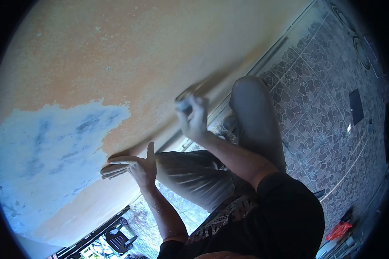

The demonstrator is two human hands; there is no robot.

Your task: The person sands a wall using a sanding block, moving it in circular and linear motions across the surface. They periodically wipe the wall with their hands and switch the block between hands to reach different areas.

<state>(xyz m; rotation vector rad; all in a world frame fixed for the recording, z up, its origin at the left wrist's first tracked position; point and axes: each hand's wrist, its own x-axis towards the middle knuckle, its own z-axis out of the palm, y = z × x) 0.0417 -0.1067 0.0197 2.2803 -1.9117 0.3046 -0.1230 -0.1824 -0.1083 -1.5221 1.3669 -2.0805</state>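
My left hand (pixel 136 167) rests against the wall (pixel 160 56) with its fingers stretched out and its thumb apart, beside the edge of a pale bluish-white patch (pixel 52 151). Smeared by motion, my right hand (pixel 195 118) is closed round a small greyish block (pixel 184 104) with a darker edge, held at the orange-beige wall surface. I cannot tell exactly what kind of block it is. Both hands look dusty, and their shadows fall on the wall.
My bent knees (pixel 255 99) are close to the wall's foot. Stone-patterned floor tiles (pixel 311 95) stretch to the right, with a dark flat rectangle (pixel 356 107) lying on them. A red bag (pixel 339 231) is at lower right, and a dark plastic chair (pixel 118 240) at lower left.
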